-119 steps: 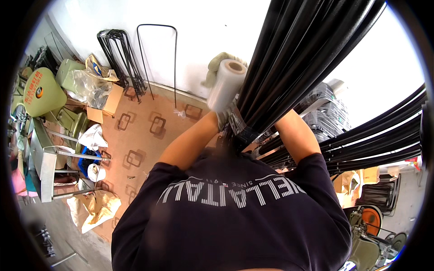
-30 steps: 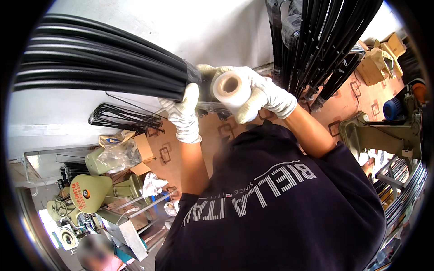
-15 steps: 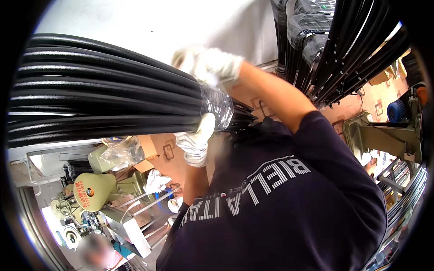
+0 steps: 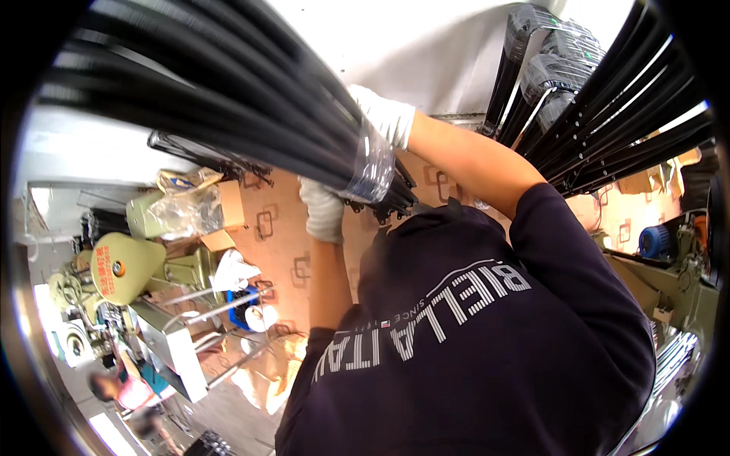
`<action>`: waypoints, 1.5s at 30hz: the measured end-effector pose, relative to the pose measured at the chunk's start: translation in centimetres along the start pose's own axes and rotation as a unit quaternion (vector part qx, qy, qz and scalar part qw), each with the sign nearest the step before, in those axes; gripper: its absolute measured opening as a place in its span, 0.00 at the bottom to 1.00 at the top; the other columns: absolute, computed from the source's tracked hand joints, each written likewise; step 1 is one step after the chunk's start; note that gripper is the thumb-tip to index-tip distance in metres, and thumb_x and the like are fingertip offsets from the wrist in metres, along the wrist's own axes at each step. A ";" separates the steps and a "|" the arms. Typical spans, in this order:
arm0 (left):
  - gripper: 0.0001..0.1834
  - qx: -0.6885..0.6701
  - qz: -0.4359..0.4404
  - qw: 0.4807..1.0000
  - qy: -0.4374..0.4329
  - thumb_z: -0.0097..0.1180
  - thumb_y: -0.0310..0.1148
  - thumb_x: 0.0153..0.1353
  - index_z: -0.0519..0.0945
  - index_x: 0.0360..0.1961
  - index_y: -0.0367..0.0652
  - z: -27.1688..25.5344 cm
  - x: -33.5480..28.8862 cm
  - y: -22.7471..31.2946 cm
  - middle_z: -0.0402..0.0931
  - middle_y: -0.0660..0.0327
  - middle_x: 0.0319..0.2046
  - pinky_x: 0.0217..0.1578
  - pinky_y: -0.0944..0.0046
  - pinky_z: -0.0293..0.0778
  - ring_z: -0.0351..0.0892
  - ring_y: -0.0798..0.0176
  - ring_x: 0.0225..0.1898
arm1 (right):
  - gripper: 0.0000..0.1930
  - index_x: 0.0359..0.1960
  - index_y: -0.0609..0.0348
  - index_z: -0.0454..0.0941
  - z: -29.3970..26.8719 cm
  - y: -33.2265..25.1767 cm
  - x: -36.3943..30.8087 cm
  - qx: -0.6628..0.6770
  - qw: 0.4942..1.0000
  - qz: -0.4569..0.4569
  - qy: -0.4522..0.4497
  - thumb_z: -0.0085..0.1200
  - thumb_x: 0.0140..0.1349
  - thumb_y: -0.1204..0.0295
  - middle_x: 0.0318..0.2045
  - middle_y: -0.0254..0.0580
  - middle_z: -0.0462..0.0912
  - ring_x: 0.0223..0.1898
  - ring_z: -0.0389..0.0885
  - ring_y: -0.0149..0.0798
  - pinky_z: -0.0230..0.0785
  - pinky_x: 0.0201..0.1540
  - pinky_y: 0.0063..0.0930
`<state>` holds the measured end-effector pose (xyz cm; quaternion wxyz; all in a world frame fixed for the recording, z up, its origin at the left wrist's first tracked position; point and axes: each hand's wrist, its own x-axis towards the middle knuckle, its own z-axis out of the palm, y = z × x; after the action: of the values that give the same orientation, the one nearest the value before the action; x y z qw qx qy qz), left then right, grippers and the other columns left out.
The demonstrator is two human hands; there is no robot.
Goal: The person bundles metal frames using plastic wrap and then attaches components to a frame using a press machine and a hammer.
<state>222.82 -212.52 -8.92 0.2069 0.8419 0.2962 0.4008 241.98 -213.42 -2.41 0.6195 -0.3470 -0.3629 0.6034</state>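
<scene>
A thick bundle of long black tubes (image 4: pixel 251 99) slants from the upper left toward my chest, its far part smeared by motion. Clear plastic film (image 4: pixel 372 163) is wound round its near end. My left hand (image 4: pixel 322 209), in a white glove, grips the bundle from its lower left side just by the film. On the opposite side my right hand (image 4: pixel 388 118), gloved too, holds it at the film's upper edge. The fingers of both hands are mostly hidden behind the tubes.
More black tube bundles (image 4: pixel 623 114), some with film-wrapped tops (image 4: pixel 563 64), lean at the right wall. A green machine (image 4: pixel 125 266), a cardboard box (image 4: pixel 232 204) and a metal-framed stand (image 4: pixel 179 353) are at left. A person (image 4: pixel 133 387) is at lower left; a blue motor (image 4: pixel 654 242) at right.
The bundle has swung from nearly level to a steeper slant, its far end rising. My right hand, blurred above the tubes before, now rests against the wrapped part. My left hand has shifted slightly up.
</scene>
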 end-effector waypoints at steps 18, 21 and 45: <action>0.43 -0.221 0.001 0.948 -0.229 0.64 0.26 0.37 0.61 0.60 0.47 -7.6 -5.4 14.4 0.68 0.50 0.48 0.46 0.59 0.70 0.70 0.51 0.48 | 0.33 0.53 0.57 0.63 11.4 -1.0 -23.1 -0.258 0.957 -0.027 0.133 0.66 0.45 0.66 0.46 0.40 0.70 0.50 0.69 0.35 0.61 0.53 0.29; 0.38 -0.113 0.095 0.946 -0.289 0.62 0.32 0.41 0.65 0.58 0.46 -8.4 -4.6 16.1 0.70 0.50 0.45 0.45 0.61 0.70 0.72 0.53 0.46 | 0.31 0.46 0.61 0.65 10.1 0.8 -24.4 -0.225 0.952 -0.164 0.130 0.68 0.41 0.68 0.43 0.41 0.73 0.46 0.72 0.31 0.64 0.49 0.26; 0.20 -0.439 -0.121 0.878 0.144 0.47 0.36 0.61 0.64 0.53 0.40 1.5 1.9 11.9 0.71 0.56 0.42 0.43 0.66 0.72 0.73 0.63 0.43 | 0.13 0.44 0.64 0.72 -6.0 2.4 -4.1 -0.323 0.939 -0.114 0.001 0.51 0.59 0.73 0.37 0.34 0.75 0.40 0.71 0.29 0.67 0.45 0.18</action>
<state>228.94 -220.17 -1.77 0.5575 0.5548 0.2162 0.5784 245.99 -217.35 -7.61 0.5387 -0.4854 -0.5752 0.3786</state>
